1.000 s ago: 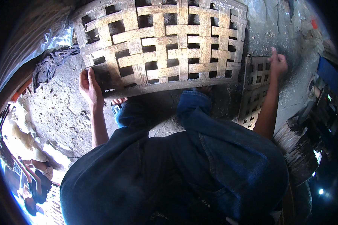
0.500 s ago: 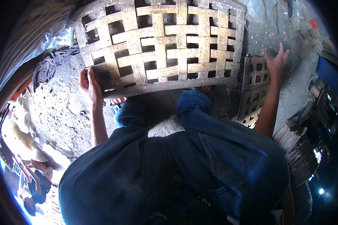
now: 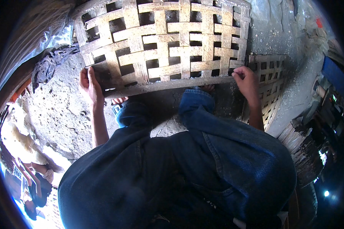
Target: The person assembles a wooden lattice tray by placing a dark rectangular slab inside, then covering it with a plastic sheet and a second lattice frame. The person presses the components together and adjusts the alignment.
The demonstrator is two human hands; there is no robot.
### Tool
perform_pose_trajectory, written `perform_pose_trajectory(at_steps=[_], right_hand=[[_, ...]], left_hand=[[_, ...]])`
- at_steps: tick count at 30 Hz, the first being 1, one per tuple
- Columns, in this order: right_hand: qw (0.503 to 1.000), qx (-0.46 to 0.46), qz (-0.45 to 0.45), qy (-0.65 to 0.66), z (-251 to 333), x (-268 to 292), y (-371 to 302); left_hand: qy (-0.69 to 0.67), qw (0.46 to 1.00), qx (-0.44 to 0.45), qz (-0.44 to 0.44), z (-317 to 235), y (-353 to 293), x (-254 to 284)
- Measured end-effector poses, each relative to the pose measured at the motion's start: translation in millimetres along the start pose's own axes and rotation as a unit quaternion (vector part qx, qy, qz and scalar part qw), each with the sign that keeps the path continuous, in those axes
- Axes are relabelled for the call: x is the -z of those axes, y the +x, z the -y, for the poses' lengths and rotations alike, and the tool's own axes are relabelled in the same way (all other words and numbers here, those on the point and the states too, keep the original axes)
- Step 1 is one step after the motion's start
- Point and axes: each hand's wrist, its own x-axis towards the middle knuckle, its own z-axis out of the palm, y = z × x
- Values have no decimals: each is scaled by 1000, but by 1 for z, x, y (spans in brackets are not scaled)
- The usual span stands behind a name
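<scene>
A woven bamboo lattice panel (image 3: 174,51) with a wooden rim lies in front of me, slightly tilted across the view. My left hand (image 3: 90,84) grips its near left corner, with the thumb on top and the fingers at the side. At the near right corner is my right hand (image 3: 249,83), its thumb and forefinger pinched together at the panel's edge. Whatever may be between those fingertips is too small or hidden to name. Below the panel's near rim, my feet show, partly covered by blue jeans (image 3: 197,101).
To the right, a second lattice panel (image 3: 270,86) lies on the grey, gritty floor (image 3: 61,114). Clear plastic sheeting (image 3: 59,36) and dark cloth (image 3: 49,68) sit at the left. Another person (image 3: 36,187) is at the lower left. Rough wood (image 3: 304,152) stands at the right.
My right hand has come from over the floor at the right, fingers spread, to the panel's near right corner, where its fingers are now pinched. My left hand keeps its hold.
</scene>
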Motion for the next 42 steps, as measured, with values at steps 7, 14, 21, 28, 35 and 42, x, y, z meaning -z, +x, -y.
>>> perform_pose_trajectory(at_steps=[7,14,21,28,35,42], right_hand=[[993,-74,54,-77,31,-13,-3],[981,-145,113,-56,35,-18,7],[984,-122,126,-14,14,-21,10],[990,-101,98,10,3,-28,4],[993,-97,47,49,-10,-37,-2],[994,-51,-56,-81,-5,-41,-9]], left_hand=[[6,1000,-12,0,-3,-1,3],[-30,999,-14,11,2,-1,3],[-23,1000,-3,0,0,-2,2],[-22,1000,0,1,-5,-3,1],[-47,999,15,-11,-9,-4,-2],[-43,998,36,6,-7,-3,0]])
